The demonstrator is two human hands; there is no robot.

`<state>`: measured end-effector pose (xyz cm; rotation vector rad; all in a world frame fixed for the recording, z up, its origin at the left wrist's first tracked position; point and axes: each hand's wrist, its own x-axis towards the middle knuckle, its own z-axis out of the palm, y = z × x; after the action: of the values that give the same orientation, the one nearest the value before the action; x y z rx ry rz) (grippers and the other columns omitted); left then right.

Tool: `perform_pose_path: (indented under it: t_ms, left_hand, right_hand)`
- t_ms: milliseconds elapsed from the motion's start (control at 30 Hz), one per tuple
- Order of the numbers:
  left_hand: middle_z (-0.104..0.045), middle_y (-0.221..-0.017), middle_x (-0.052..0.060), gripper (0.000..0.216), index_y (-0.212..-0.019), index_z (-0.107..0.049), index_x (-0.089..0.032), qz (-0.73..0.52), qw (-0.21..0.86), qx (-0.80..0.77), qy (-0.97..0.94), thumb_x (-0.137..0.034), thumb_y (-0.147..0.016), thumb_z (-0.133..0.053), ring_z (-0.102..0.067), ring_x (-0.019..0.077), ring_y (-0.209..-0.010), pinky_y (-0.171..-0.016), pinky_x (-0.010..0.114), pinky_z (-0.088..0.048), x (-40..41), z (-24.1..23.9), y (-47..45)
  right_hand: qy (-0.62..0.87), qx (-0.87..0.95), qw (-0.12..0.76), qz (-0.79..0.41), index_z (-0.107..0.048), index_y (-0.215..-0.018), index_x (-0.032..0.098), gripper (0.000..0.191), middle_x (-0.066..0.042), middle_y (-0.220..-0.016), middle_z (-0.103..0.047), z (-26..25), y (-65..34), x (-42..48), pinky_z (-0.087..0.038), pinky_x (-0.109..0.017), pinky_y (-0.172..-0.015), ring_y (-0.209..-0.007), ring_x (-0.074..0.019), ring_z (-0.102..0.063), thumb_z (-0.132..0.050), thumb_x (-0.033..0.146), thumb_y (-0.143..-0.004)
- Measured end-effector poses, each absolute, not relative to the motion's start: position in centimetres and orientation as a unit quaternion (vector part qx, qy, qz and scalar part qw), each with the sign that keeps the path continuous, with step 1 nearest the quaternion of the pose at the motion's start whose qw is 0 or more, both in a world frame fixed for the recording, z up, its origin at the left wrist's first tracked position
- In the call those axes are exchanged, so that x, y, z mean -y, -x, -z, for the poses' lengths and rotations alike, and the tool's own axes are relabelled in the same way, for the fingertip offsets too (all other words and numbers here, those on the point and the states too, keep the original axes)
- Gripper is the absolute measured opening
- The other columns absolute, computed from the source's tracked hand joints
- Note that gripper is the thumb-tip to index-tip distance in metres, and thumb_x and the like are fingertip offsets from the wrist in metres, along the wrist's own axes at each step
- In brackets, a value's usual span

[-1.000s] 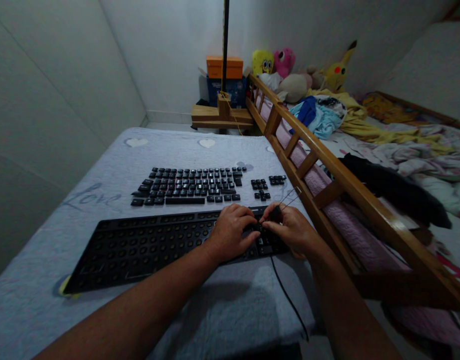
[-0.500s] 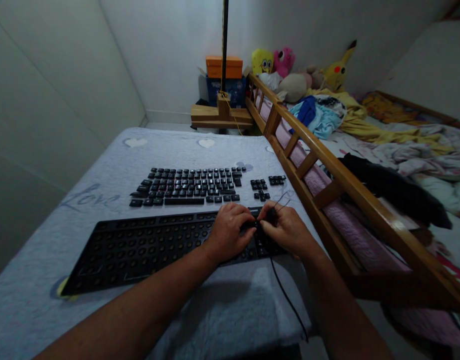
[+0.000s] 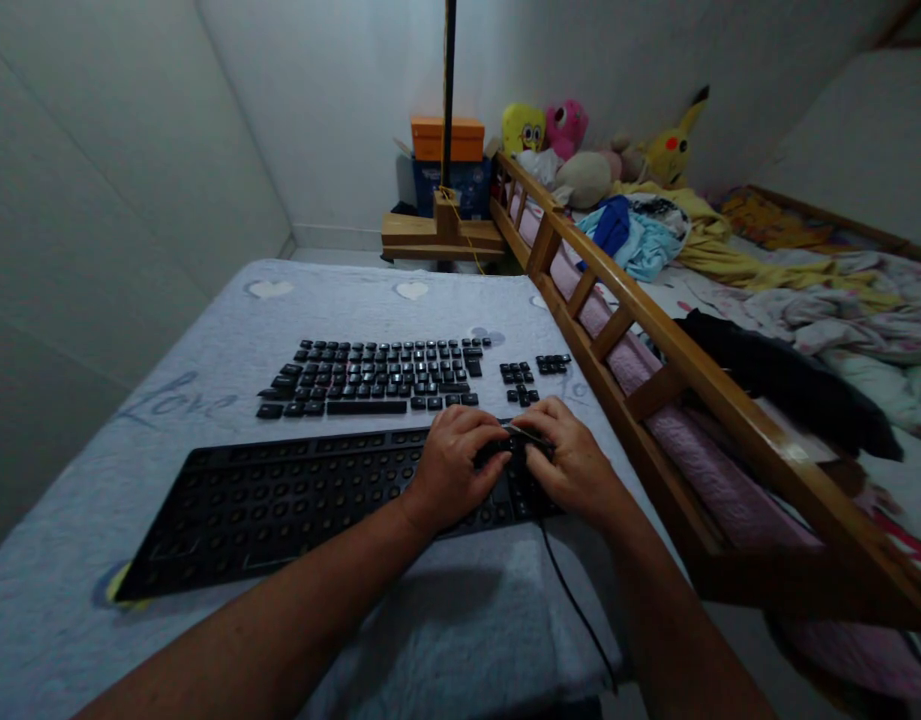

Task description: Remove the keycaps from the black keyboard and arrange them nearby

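Observation:
A black keyboard (image 3: 280, 500) lies across the cloth, most of its key positions bare of caps. My left hand (image 3: 456, 460) rests over its right part, thumb and fingertips pinched close together; whatever is between them is too dark to make out. Beside it, my right hand (image 3: 576, 462) grips a wire keycap puller (image 3: 531, 436), its thin wires low over the keys near my left fingertips. Some caps are still on the number pad under my right hand. Behind the keyboard, removed black keycaps lie in keyboard order, with the long spacebar cap (image 3: 366, 407) in front.
A pale blue patterned cloth (image 3: 340, 300) covers the table. A black cable (image 3: 572, 595) runs from under my right hand to the front edge. Along the right stands a wooden bed rail (image 3: 655, 310). Boxes (image 3: 449, 140) and a pole stand by the back wall.
My right hand has turned the keycap puller over: its wires pointed up and away before, and now lie down toward the keys. My left hand has barely moved.

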<state>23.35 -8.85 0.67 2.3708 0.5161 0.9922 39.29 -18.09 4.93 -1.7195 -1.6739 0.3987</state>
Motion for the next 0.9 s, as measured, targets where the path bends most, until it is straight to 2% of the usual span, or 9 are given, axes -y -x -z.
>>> perform_pose_path:
  t_ms: [100, 367, 533, 633, 700, 900]
  left_hand:
    - [-0.069, -0.097, 0.005, 0.013, -0.096, -0.07, -0.02, -0.379, 0.254, -0.194, -0.868, -0.02, -0.083, -0.067, -0.057, 0.023, -0.096, -0.088, 0.042, -0.046, 8.9, -0.8, -23.3]
    - [-0.068, -0.098, 0.005, 0.016, -0.1, -0.069, -0.022, -0.381, 0.26, -0.202, -0.864, -0.023, -0.085, -0.067, -0.057, 0.0233, -0.096, -0.089, 0.043, -0.046, 8.9, -0.9, -23.3]
    - [-0.067, -0.106, 0.007, 0.024, -0.107, -0.066, -0.019, -0.379, 0.259, -0.213, -0.862, -0.022, -0.084, -0.069, -0.056, 0.0246, -0.102, -0.092, 0.045, -0.047, 8.8, -0.7, -23.4]
    - [-0.067, -0.106, 0.006, 0.023, -0.106, -0.066, -0.02, -0.38, 0.255, -0.204, -0.866, -0.017, -0.084, -0.067, -0.056, 0.0243, -0.101, -0.091, 0.045, -0.047, 8.7, -0.5, -23.5]
    - [-0.068, -0.105, 0.006, 0.022, -0.105, -0.066, -0.02, -0.381, 0.253, -0.201, -0.866, -0.015, -0.084, -0.065, -0.056, 0.0241, -0.1, -0.09, 0.045, -0.047, 8.7, -0.4, -23.5]
    - [-0.069, -0.102, 0.005, 0.02, -0.101, -0.067, -0.02, -0.376, 0.255, -0.193, -0.87, -0.012, -0.083, -0.065, -0.058, 0.0236, -0.098, -0.089, 0.044, -0.047, 8.8, -0.4, -23.5]
  right_hand:
    - [0.657, 0.654, 0.335, -0.171, -0.066, -0.101, 0.02, 0.023, -0.005, -0.096, -0.057, -4.8, -39.5, 18.0, -0.047, -0.032, -0.084, -0.093, -0.0192, -0.058, -0.06, 0.01, -0.082]
    - [0.662, 0.656, 0.319, -0.17, -0.067, -0.095, 0.02, 0.015, -0.004, -0.091, -0.06, -5.0, -39.8, 17.8, -0.046, -0.03, -0.08, -0.09, -0.018, -0.059, -0.062, 0.01, -0.084]
    - [0.697, 0.63, 0.331, -0.085, -0.069, -0.091, 0.019, 0.012, -0.004, -0.089, -0.064, -4.4, -43.4, 16.2, -0.047, -0.03, -0.08, -0.086, -0.0184, -0.061, -0.064, 0.013, -0.081]
    - [0.748, 0.593, 0.297, -0.033, -0.072, -0.087, 0.018, 0.012, -0.004, -0.087, -0.068, -3.4, -46.8, 14.4, -0.047, -0.03, -0.079, -0.083, -0.019, -0.063, -0.067, 0.015, -0.077]
    - [0.788, 0.56, 0.253, -0.024, -0.073, -0.086, 0.018, 0.014, -0.004, -0.087, -0.071, -2.5, -48.6, 13.3, -0.047, -0.029, -0.079, -0.083, -0.0192, -0.064, -0.068, 0.013, -0.074]
    - [0.812, 0.536, 0.231, -0.012, -0.075, -0.091, 0.017, 0.019, -0.008, -0.093, -0.074, -0.3, -50.4, 11.8, -0.048, -0.03, -0.082, -0.088, -0.0209, -0.067, -0.065, 0.013, -0.076]
